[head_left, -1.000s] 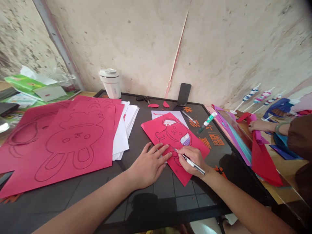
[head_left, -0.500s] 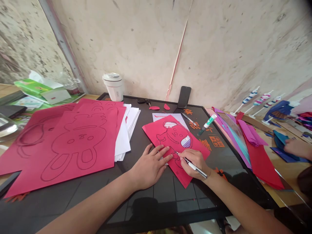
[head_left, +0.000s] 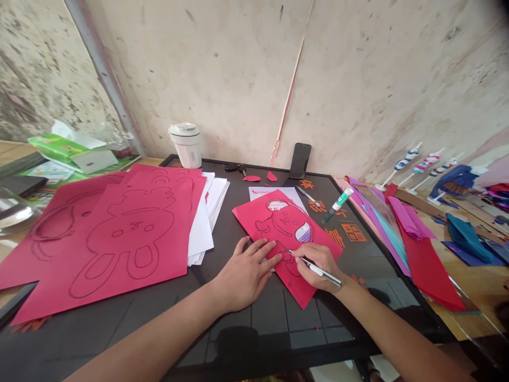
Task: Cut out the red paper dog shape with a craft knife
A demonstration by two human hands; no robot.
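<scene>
A red sheet of paper [head_left: 254, 209] lies at an angle in front of me, with a cartoon animal drawn in dark line and both ear shapes cut out. My left hand [head_left: 244, 270] rests flat, fingers spread, on the sheet's left edge. In my right hand [head_left: 316, 265] is a slim silver craft knife [head_left: 326, 275], held like a pen. Its tip meets the sheet near the drawn lower body, just right of my left fingertips. Under the sheet's far side sits a printed white paper [head_left: 258, 194].
Large red sheets with drawings [head_left: 131, 233] cover the left, beside white papers [head_left: 202, 233]. Behind are a white cup [head_left: 186, 146], keys [head_left: 234, 168], two red cutouts [head_left: 252, 179] and a phone [head_left: 300, 160]. A pen [head_left: 308, 196], glue stick [head_left: 338, 204] and coloured sheets [head_left: 423, 270] lie right.
The knife and my right hand have shifted very slightly; my left hand stays in place. Another person's hand at the far right has left the blue material there.
</scene>
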